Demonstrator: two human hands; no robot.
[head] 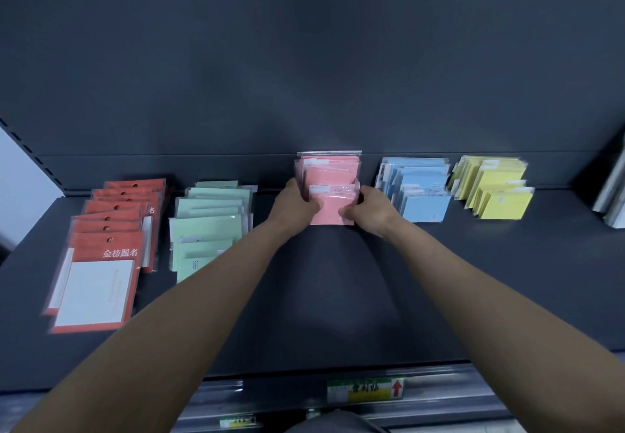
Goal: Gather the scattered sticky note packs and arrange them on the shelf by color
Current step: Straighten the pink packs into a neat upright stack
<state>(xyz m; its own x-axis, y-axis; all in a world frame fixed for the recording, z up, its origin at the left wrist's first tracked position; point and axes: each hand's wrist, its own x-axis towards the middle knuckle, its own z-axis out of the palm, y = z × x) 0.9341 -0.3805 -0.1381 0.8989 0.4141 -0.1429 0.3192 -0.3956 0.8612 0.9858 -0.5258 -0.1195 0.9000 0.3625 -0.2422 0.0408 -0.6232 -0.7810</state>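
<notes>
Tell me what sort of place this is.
Probably a stationery shop: a dark metal display shelf, a price label on its front rail, and sealed sticky note packs lined up by colour.

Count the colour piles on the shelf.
5: red pile far left, green pile next, pink pile centre, between left hand and right hand, then blue pile, yellow pile rightmost.

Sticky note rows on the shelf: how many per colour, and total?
Red row: 1
Green row: 1
Pink row: 1, held by left hand and right hand
Blue row: 1
Yellow row: 1
Total: 5 rows; single packs overlap too much to count.
</notes>
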